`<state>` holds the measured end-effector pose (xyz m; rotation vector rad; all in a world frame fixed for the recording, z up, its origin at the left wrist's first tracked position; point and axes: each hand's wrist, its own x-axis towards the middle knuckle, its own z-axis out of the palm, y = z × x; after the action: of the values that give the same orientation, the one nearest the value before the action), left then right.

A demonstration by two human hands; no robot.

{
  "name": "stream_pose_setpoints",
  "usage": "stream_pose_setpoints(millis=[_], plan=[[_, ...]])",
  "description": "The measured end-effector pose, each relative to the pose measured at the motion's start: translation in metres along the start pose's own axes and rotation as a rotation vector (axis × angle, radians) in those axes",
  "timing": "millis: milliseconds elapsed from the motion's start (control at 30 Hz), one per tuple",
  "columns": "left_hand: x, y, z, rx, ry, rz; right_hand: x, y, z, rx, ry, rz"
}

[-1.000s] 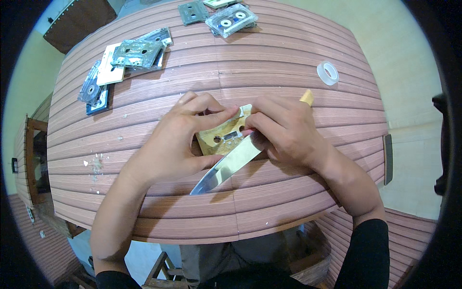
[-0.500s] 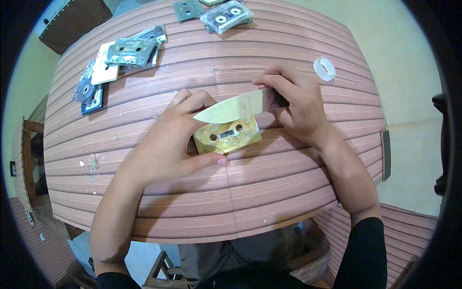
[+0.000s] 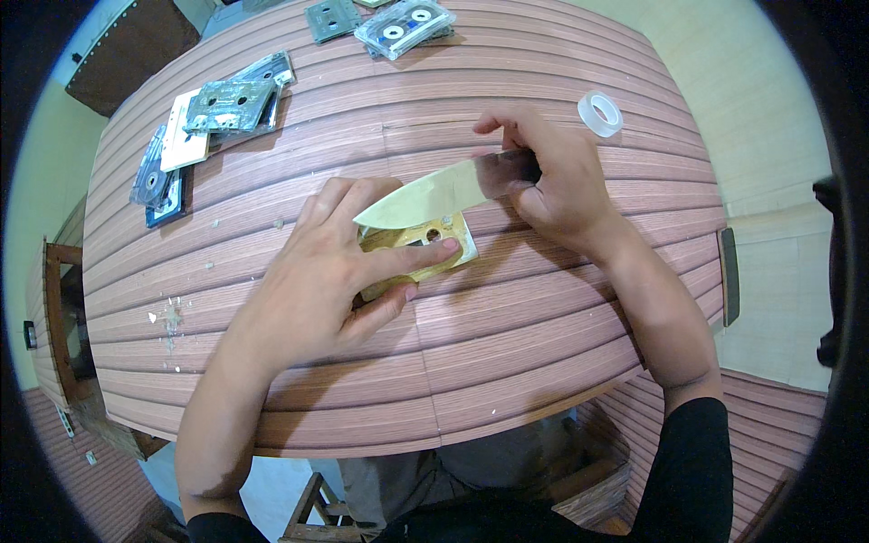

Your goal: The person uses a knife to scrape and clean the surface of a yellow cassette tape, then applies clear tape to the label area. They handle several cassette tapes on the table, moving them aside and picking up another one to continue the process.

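Note:
A yellowish cassette tape (image 3: pixel 460 237) lies flat on the wood-patterned table. My left hand (image 3: pixel 326 258) grips it from the left, the index finger stretched across its top face and the thumb along its near edge. Much of the cassette is hidden under that hand. My right hand (image 3: pixel 563 181) is closed round the dark handle of a knife (image 3: pixel 421 196). The broad blade points left over the cassette's far edge, its tip close to my left knuckles. Whether the blade touches the cassette I cannot tell.
Several cassettes (image 3: pixel 226 107) are piled at the far left, and more cassettes (image 3: pixel 403 27) lie at the far edge. A roll of clear tape (image 3: pixel 599 114) rests at the far right. Small pale crumbs (image 3: pixel 172 315) dot the left of the table.
My left index finger has come down across the cassette's face. The knife and right hand have shifted slightly, and the whole view has moved a little.

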<state>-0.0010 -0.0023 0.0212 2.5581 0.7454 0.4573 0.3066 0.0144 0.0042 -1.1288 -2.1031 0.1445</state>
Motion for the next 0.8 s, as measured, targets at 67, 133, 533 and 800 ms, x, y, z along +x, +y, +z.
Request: stream_pose_setpoints(millis=[67, 133, 533, 800], plan=[[-0.001, 0.0, 0.001, -0.005, 0.029, 0.004, -0.002, -0.002, -0.002, -0.007, -0.066, 0.1], [-0.004, -0.001, -0.001, -0.054, 0.05, 0.014, -0.001, -0.003, -0.002, 0.018, -0.071, 0.073], [-0.006, -0.022, 0.003, -0.234, 0.299, -0.071, 0.0, 0.0, -0.005, 0.045, 0.008, -0.044], [-0.01, 0.003, 0.005, 0.108, 0.246, -0.28, -0.001, -0.009, -0.013, -0.033, -0.073, 0.096]])
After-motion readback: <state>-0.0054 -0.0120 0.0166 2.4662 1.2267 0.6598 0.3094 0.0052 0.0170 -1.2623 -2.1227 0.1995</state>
